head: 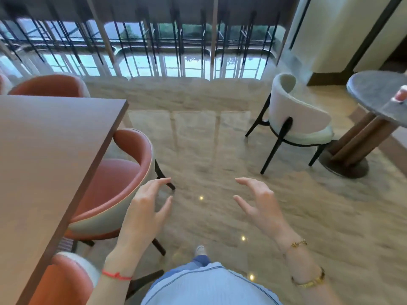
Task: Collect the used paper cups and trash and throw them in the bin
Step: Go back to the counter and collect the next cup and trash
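Head view: left hand (146, 205) and right hand (257, 202) hover empty, fingers loose, mid-frame. Red-and-white paper cup (400, 96) waits on round grey stone table (374, 91), right edge, likely next.

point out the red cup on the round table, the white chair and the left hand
red cup (401, 96), head view, its side wall
white chair (299, 114), head view, outer backrest
left hand (146, 208), head view, back of hand
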### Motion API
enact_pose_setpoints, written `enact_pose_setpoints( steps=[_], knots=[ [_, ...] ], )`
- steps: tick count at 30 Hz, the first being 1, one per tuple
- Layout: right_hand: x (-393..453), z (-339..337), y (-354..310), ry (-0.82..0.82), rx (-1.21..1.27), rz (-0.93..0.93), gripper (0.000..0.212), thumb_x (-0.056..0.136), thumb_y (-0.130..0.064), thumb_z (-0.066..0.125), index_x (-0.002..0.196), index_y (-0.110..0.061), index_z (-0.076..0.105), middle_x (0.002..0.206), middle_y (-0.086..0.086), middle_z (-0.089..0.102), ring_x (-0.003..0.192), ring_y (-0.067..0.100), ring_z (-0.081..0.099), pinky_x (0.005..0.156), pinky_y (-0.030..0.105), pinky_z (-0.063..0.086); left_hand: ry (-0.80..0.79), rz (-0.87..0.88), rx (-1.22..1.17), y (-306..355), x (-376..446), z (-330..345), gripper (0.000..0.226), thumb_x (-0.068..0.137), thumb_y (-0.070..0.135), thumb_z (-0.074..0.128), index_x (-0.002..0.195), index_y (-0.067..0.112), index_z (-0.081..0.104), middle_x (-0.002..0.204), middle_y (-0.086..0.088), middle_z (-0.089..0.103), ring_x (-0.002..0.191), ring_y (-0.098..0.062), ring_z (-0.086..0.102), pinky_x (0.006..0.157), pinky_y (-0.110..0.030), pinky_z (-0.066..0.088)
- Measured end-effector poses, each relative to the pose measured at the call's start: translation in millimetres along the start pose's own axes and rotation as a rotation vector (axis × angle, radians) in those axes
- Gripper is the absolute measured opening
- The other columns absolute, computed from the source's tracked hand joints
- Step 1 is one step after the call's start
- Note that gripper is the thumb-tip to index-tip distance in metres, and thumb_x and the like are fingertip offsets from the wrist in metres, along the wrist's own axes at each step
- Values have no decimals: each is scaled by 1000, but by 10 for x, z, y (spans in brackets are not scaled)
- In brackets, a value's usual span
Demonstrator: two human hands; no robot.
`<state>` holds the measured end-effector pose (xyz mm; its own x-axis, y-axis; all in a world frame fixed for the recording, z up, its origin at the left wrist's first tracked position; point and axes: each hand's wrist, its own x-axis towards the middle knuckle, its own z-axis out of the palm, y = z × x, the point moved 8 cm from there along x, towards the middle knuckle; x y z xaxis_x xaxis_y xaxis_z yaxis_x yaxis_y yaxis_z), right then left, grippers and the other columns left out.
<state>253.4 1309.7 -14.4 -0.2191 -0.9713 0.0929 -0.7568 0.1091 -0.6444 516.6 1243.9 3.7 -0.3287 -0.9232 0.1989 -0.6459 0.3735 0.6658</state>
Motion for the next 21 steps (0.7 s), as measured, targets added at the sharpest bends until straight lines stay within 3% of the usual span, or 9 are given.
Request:
enact_pose_setpoints(
  steps=[2, 10, 13, 17, 19, 21],
  knots=[
    [474, -32, 34, 14, 8, -13, 39, 83, -23, 72, 121, -18, 62, 117, -6, 63, 114, 7, 53, 97, 9, 30, 5, 22, 2, -12, 503, 29, 42, 85, 17, 69, 125, 24, 57, 118, 10, 61, 115, -6, 54, 100, -21, 39],
    [2060, -14, 328, 23, 13, 56, 40, 83, -25, 72, 122, -21, 61, 118, -8, 62, 115, 6, 51, 96, 2, 25, -59, 75, -24, -115, 2217, 290, 43, 85, 13, 70, 126, 18, 58, 121, 4, 62, 118, -9, 55, 103, -30, 42],
    [2701, 45, 463, 26, 14, 61, 41, 84, -24, 72, 123, -21, 60, 118, -8, 61, 115, 4, 50, 95, 0, 24, -54, 58, -18, -271, 2833, 447, 41, 85, 12, 69, 125, 17, 59, 121, 4, 61, 117, -11, 55, 102, -32, 43],
    [3644, 167, 667, -16, 32, 54, 40, 84, -25, 71, 122, -21, 60, 118, -10, 61, 116, 5, 50, 97, 9, 30, -39, -2, -22, -565, 3687, 631, 40, 86, 14, 68, 125, 18, 59, 120, 6, 61, 117, -10, 55, 101, -27, 42],
    [3972, 157, 662, -27, 28, 30, 40, 85, -24, 71, 123, -22, 60, 118, -11, 60, 116, 3, 48, 96, 6, 28, -35, -2, -2, -590, 3971, 679, 40, 86, 15, 68, 125, 18, 60, 119, 7, 61, 116, -9, 55, 101, -24, 41],
    [4916, 186, 740, -67, 38, 7, 40, 85, -23, 71, 123, -22, 59, 118, -12, 59, 116, 2, 48, 95, 3, 26, 1, -70, -12, -818, 4758, 703, 40, 86, 16, 68, 125, 18, 60, 120, 7, 62, 115, -9, 55, 100, -25, 42]
  ],
)
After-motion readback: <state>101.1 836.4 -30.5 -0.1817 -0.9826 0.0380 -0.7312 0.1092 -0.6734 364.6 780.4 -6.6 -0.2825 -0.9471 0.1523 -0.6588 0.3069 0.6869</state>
